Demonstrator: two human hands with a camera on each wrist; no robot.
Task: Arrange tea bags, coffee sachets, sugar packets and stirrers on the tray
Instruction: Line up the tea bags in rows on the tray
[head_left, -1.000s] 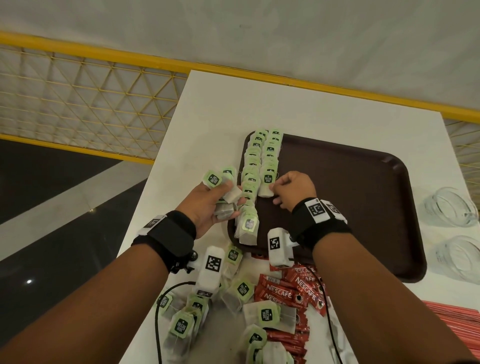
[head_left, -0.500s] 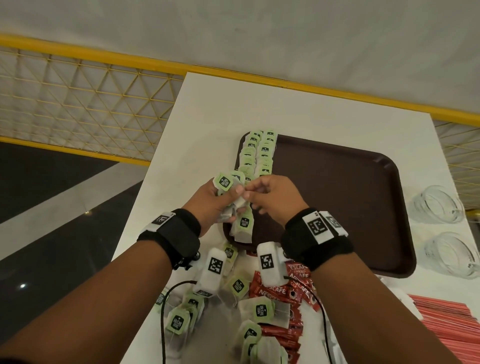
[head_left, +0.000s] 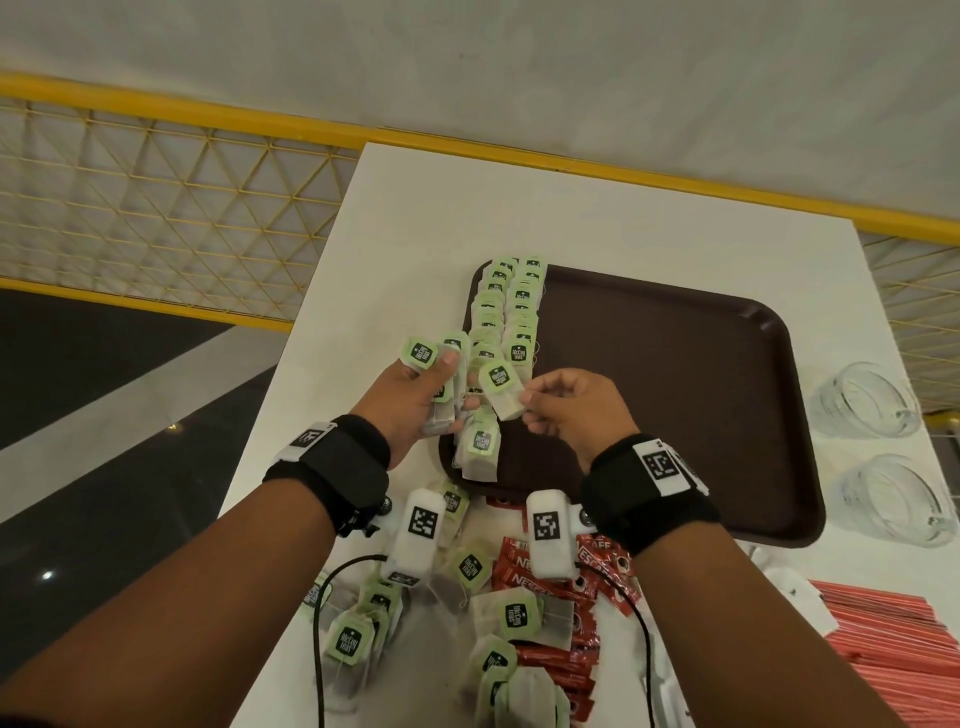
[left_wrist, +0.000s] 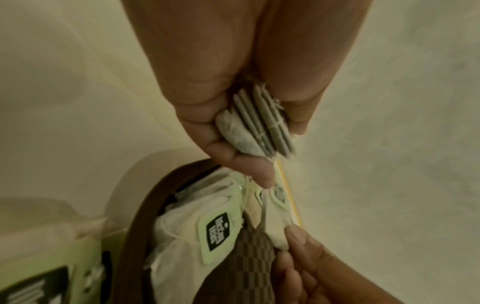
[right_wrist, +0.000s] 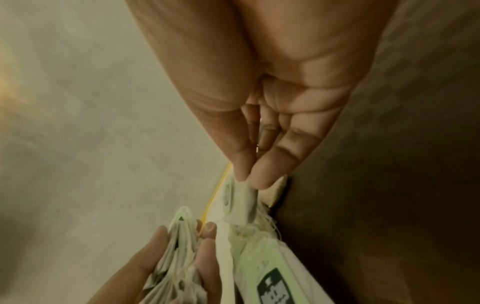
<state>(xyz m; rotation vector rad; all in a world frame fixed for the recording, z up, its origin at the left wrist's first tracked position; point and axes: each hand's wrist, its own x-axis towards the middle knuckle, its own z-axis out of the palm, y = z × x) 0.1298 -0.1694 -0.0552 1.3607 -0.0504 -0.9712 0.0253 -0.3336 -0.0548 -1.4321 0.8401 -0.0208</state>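
Observation:
A brown tray (head_left: 675, 395) lies on the white table (head_left: 415, 218). Two rows of green-tagged tea bags (head_left: 511, 306) run along its left edge. My left hand (head_left: 415, 400) hovers over the tray's left rim and grips a small stack of tea bags (head_left: 444, 395), seen edge-on in the left wrist view (left_wrist: 257, 123). My right hand (head_left: 566, 410) pinches one tea bag (head_left: 501, 389) by its lower corner, just above the near end of the rows; thumb and forefinger hold the tea bag (right_wrist: 242, 203).
Loose tea bags (head_left: 467, 571) and red coffee sachets (head_left: 571, 582) lie on the table in front of the tray. Red stirrers (head_left: 893, 639) sit at the near right. Two glass cups (head_left: 862, 400) stand right of the tray. A yellow railing (head_left: 156, 111) borders the table.
My right hand left the tray's rows, met the left hand's stack, and has drawn one tea bag away from it to the right. The left hand kept its stack.

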